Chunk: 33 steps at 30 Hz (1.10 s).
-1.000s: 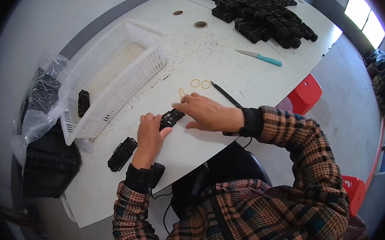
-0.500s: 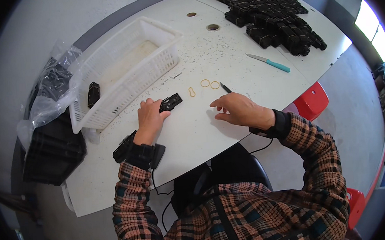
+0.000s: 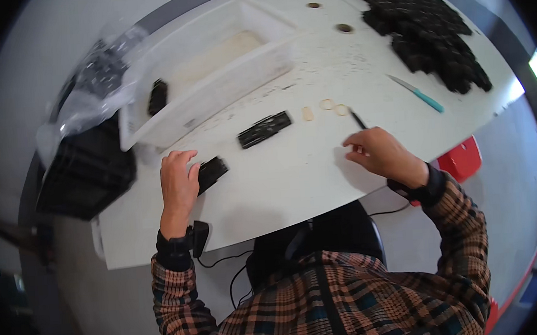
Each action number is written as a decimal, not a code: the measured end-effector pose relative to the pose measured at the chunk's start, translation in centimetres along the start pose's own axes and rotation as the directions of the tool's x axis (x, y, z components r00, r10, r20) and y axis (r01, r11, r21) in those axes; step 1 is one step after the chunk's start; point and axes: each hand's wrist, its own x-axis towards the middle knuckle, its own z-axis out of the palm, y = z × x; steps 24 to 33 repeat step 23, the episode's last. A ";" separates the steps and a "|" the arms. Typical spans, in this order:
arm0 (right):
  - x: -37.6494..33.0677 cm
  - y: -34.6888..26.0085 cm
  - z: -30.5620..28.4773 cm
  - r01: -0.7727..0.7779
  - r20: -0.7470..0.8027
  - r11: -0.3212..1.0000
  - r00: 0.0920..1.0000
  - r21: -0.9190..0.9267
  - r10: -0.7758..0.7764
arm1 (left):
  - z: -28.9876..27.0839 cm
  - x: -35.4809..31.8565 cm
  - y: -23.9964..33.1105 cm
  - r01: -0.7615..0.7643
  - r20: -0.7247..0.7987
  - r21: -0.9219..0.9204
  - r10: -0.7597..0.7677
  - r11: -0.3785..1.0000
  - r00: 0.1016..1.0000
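My left hand (image 3: pixel 179 180) lies on the white table (image 3: pixel 294 178) with its fingers wrapped over the left end of a black ribbed rectangular part (image 3: pixel 214 170). A second black part of the same kind (image 3: pixel 264 129) lies free further back, in the middle of the table. My right hand (image 3: pixel 376 152) rests on the table to the right, fingers loosely curled, with nothing visible in it. Just beyond its fingertips lie a black pen (image 3: pixel 357 119) and three small tan rubber rings (image 3: pixel 327 105).
A white plastic basket (image 3: pixel 225 83) at the back left holds one black part (image 3: pixel 158 97). A clear bag of black parts (image 3: pixel 97 77) and a black crate (image 3: pixel 85 174) sit left of it. At the back right are several piled black parts (image 3: pixel 427 32) and a teal-handled knife (image 3: pixel 419 93). A red chair (image 3: pixel 461 157) stands under the right edge.
My left hand left the black part in the middle of the table and came back onto the second part nearer the front edge. My right hand drew slightly away to the right.
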 end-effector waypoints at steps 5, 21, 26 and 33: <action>-1.0 -2.8 0.7 -0.029 0.076 0.999 0.997 0.018 0.028 | -2.4 -2.2 -2.7 0.122 0.031 -0.001 -0.122 0.993 0.992; -0.6 -5.0 2.4 0.041 0.189 0.999 0.981 -0.029 -0.035 | -0.9 -1.8 -2.3 0.086 0.247 -0.070 -0.066 0.994 0.967; -0.6 -4.9 2.7 0.089 0.186 0.995 0.979 -0.050 -0.079 | -1.0 -1.8 -2.2 0.112 0.277 -0.037 -0.098 0.993 0.956; -0.6 -4.9 2.7 0.089 0.186 0.995 0.979 -0.050 -0.079 | -1.0 -1.8 -2.2 0.112 0.277 -0.037 -0.098 0.993 0.956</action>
